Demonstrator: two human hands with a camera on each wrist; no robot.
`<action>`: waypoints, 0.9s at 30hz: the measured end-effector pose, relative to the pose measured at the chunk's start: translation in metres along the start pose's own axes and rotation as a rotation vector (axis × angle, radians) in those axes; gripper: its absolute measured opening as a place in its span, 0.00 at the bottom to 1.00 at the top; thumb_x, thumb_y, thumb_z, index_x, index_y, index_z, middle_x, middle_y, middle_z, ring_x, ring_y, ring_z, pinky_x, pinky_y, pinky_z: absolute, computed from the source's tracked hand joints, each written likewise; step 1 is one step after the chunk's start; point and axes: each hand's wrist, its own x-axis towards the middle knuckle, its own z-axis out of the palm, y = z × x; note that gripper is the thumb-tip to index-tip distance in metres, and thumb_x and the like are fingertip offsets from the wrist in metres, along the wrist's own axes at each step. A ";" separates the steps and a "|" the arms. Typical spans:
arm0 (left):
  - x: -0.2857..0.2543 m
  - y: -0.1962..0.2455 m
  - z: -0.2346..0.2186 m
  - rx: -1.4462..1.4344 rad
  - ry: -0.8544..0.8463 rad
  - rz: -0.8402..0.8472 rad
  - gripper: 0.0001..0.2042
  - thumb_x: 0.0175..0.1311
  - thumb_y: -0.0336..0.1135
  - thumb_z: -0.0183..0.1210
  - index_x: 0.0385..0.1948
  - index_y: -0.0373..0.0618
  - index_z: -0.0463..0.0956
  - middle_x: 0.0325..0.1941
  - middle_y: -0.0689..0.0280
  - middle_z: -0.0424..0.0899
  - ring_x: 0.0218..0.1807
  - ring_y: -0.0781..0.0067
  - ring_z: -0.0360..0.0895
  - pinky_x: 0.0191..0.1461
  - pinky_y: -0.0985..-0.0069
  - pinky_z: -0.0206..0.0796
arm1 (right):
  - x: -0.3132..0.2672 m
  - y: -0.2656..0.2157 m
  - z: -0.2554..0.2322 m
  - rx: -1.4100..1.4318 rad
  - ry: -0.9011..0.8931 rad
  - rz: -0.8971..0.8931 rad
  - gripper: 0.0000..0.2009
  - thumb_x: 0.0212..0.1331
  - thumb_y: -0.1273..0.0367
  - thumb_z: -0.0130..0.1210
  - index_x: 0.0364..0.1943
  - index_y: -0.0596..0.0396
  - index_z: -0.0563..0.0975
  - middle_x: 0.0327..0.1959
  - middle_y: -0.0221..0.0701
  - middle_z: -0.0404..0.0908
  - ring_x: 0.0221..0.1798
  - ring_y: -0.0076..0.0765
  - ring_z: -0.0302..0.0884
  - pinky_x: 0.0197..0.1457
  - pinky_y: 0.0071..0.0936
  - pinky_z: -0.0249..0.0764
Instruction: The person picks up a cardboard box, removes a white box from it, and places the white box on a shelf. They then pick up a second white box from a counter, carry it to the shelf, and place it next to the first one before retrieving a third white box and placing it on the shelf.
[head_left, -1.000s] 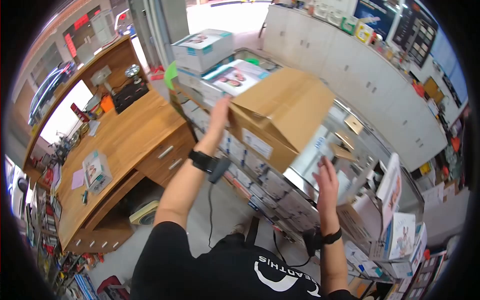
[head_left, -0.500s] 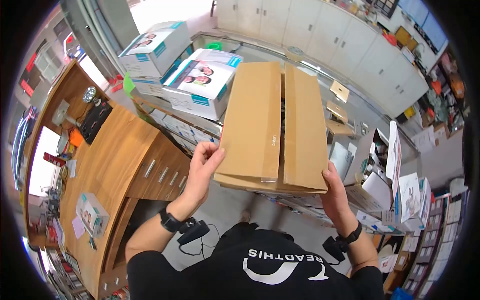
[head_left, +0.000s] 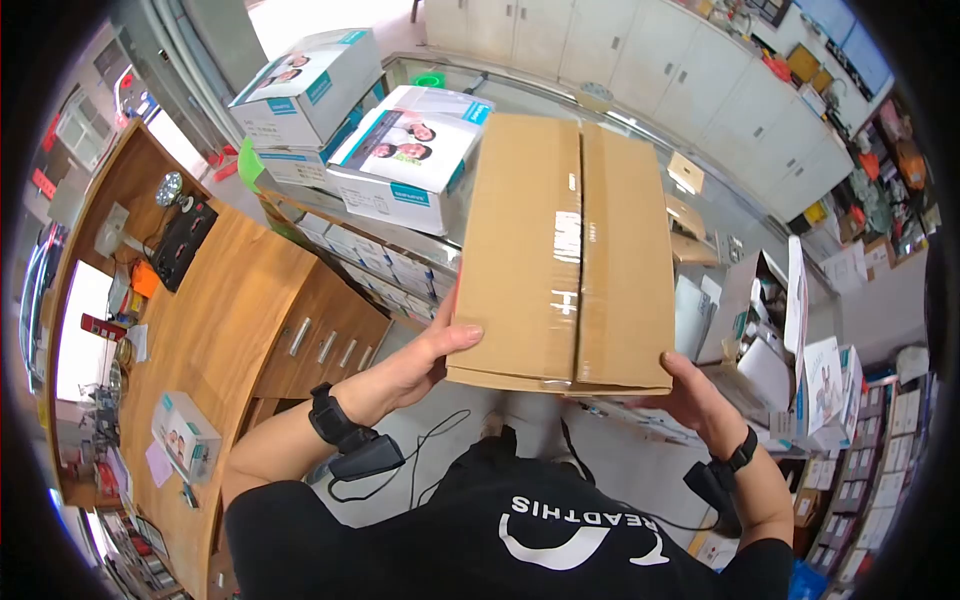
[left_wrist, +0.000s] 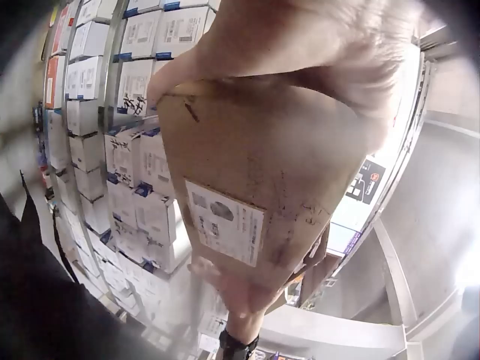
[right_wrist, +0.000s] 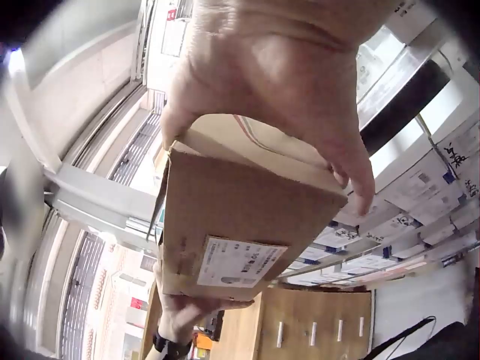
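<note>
A brown cardboard box (head_left: 525, 250) is held in front of the body, near the glass counter. Its two top flaps lie folded down with a narrow gap between them, and shiny tape runs along their edges. My left hand (head_left: 425, 360) grips the near left corner, thumb on top. On the near right corner, my right hand (head_left: 700, 400) has its thumb at the edge and its fingers below. Both wrist views show a printed white label (left_wrist: 225, 221) on a side of the box. In the right wrist view the right hand (right_wrist: 277, 82) spans one end.
White printed boxes (head_left: 405, 160) stand on the glass counter (head_left: 520, 100) to the left of the cardboard box. At right is an opened carton (head_left: 750, 340) with things inside. A wooden desk (head_left: 230, 300) stands to the left. Cables (head_left: 430, 440) hang near the wrists.
The box has come from a tilt over the counter to a flatter hold before the body. My right hand, earlier off it, now grips it. The gap between the flaps has narrowed.
</note>
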 end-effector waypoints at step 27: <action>-0.040 -0.157 0.289 0.499 -0.298 0.318 0.38 0.47 0.51 0.58 0.58 0.37 0.56 0.56 0.56 0.64 0.57 0.61 0.64 0.57 0.65 0.58 | -0.346 0.292 -0.017 0.042 0.537 -1.090 0.54 0.42 0.53 0.62 0.66 0.58 0.37 0.70 0.42 0.39 0.72 0.39 0.33 0.71 0.33 0.37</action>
